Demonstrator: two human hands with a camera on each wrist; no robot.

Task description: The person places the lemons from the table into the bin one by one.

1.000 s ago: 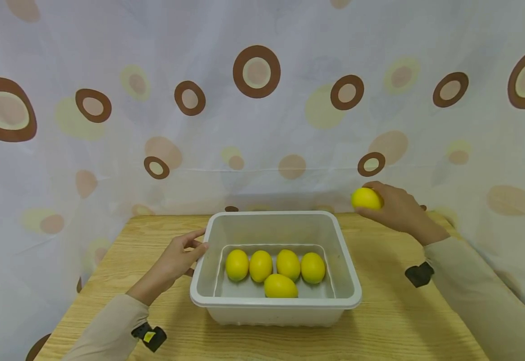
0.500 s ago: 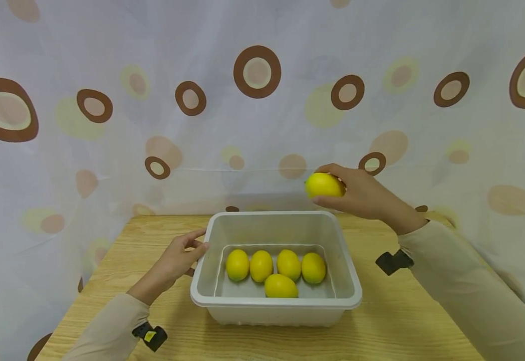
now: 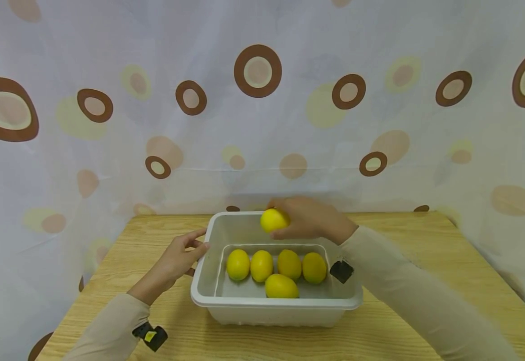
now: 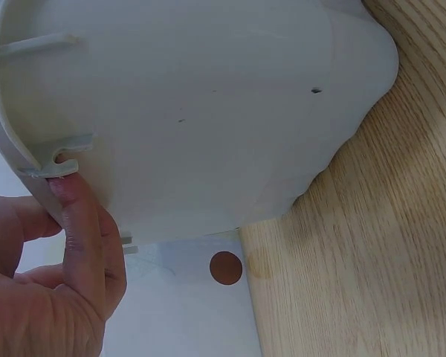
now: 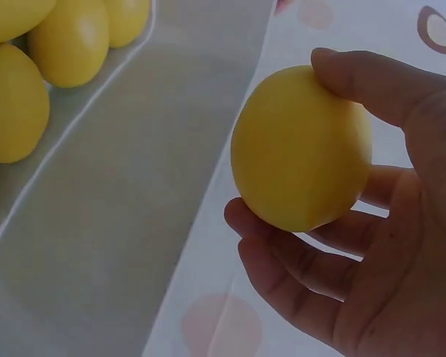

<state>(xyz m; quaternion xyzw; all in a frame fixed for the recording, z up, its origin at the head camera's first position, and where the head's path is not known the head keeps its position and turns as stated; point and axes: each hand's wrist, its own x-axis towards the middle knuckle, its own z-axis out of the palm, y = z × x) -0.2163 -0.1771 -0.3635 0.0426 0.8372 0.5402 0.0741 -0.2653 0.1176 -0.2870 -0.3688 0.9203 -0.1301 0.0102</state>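
My right hand (image 3: 311, 218) holds a yellow lemon (image 3: 274, 220) over the back part of a white plastic basin (image 3: 276, 302). In the right wrist view, thumb and fingers curl round that lemon (image 5: 301, 149). Several other lemons (image 3: 238, 264) lie on the basin's floor, most of them in a row with one lemon (image 3: 281, 286) lying in front. At the basin's left side my left hand (image 3: 172, 263) grips the rim. The left wrist view shows its fingertips (image 4: 70, 193) hooked under the rim's outer edge.
The basin stands on a light wooden table (image 3: 154, 240). Behind the table hangs a pale curtain (image 3: 262, 140) with brown and yellow round patterns. A small black device (image 3: 341, 271) sits on the right wrist, another black device (image 3: 151, 336) on the left.
My right hand has carried the lemon leftward from right of the basin, first rising, then dropping to just over the basin's back side. The left hand and basin have stayed put.
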